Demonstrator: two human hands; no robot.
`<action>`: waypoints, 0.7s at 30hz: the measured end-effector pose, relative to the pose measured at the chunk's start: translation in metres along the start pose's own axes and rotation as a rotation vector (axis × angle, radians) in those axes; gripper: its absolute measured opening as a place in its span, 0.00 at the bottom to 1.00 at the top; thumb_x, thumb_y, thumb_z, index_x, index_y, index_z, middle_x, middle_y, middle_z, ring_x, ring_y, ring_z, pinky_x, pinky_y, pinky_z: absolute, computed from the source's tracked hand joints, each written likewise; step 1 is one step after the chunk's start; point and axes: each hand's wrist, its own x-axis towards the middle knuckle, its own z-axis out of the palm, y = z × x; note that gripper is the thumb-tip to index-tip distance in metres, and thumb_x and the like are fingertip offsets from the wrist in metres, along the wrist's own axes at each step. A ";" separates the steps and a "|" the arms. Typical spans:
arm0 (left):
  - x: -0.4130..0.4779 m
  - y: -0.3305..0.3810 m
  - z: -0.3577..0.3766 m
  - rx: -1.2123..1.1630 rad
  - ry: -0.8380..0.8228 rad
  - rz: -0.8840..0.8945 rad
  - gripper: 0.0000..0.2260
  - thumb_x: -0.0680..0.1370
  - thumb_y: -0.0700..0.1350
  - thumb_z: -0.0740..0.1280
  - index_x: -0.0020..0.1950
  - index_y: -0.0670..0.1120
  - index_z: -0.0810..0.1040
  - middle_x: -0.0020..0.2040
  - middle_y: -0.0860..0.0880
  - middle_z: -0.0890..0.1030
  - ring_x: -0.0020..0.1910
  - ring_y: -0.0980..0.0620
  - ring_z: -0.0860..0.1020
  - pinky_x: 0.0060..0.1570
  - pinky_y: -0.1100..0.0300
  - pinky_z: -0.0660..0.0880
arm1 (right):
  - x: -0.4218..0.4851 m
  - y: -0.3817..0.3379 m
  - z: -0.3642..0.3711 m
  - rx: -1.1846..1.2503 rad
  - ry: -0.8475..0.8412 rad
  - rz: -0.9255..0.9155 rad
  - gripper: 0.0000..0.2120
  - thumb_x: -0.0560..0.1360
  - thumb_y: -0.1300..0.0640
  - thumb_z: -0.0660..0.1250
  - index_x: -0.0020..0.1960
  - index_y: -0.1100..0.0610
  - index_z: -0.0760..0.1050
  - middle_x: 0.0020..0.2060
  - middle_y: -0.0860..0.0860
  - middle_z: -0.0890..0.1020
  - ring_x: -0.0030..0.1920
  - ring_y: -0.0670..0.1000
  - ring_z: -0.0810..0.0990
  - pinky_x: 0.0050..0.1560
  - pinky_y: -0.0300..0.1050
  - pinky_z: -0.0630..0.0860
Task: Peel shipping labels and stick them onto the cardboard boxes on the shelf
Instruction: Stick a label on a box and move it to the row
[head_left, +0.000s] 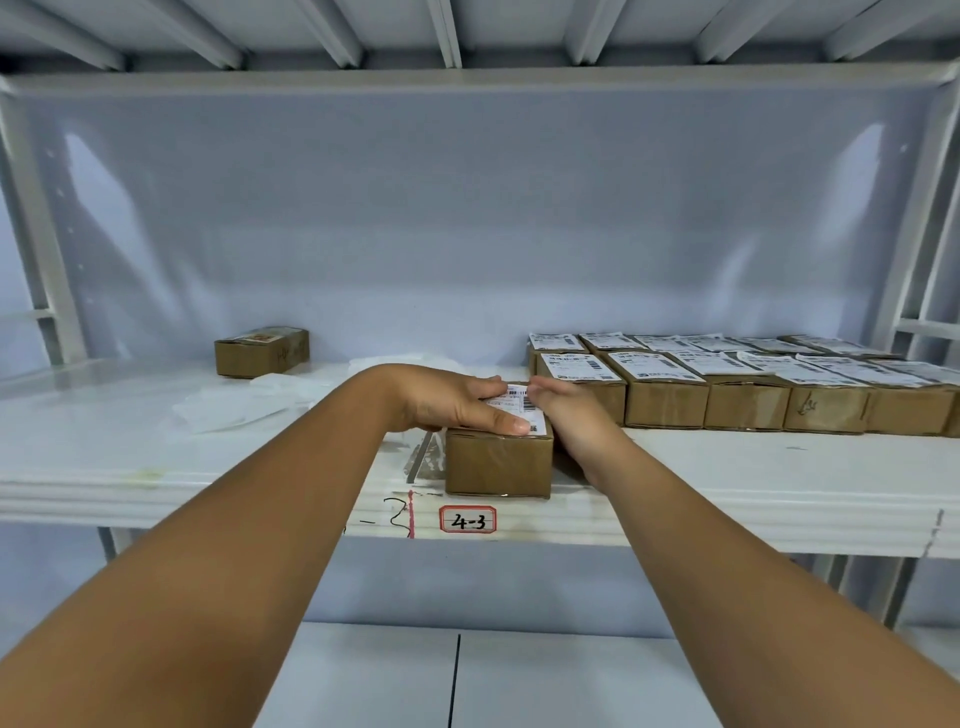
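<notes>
One brown cardboard box (498, 464), one white paper label (514, 399): left hand (447, 397) presses it flat-fingered; right hand (571, 415) fingers (544, 391) touch its three-o'clock edge, grip unclear.

Sticking on the shelf (727, 467) front edge, near its middle: red-bordered tag (467, 518) reading "4-3", pen scrawl (397, 514) just left. Lying left of centre: crumpled white sheets (244, 402).

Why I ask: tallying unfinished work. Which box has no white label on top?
The lone box at the back left; the front-edge box and the rows at right all carry white labels.
</notes>
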 end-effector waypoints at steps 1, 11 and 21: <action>0.002 -0.002 0.001 0.001 0.011 0.007 0.42 0.68 0.61 0.68 0.77 0.53 0.53 0.77 0.59 0.50 0.75 0.58 0.51 0.71 0.62 0.52 | 0.000 0.001 0.000 -0.012 0.006 -0.010 0.18 0.79 0.54 0.62 0.68 0.52 0.71 0.65 0.51 0.75 0.63 0.50 0.74 0.63 0.42 0.69; 0.005 0.017 -0.016 0.188 -0.094 -0.120 0.51 0.59 0.69 0.72 0.76 0.57 0.53 0.76 0.56 0.58 0.74 0.54 0.58 0.72 0.52 0.58 | -0.011 0.000 -0.003 -0.008 -0.061 -0.013 0.17 0.74 0.54 0.67 0.63 0.50 0.75 0.58 0.53 0.80 0.56 0.52 0.79 0.61 0.48 0.73; 0.000 -0.013 0.015 -0.137 0.124 0.122 0.40 0.68 0.65 0.68 0.76 0.53 0.59 0.76 0.58 0.57 0.74 0.58 0.56 0.73 0.59 0.52 | -0.026 -0.010 -0.006 0.033 -0.176 0.027 0.20 0.76 0.60 0.63 0.68 0.52 0.70 0.57 0.53 0.78 0.47 0.45 0.77 0.40 0.34 0.71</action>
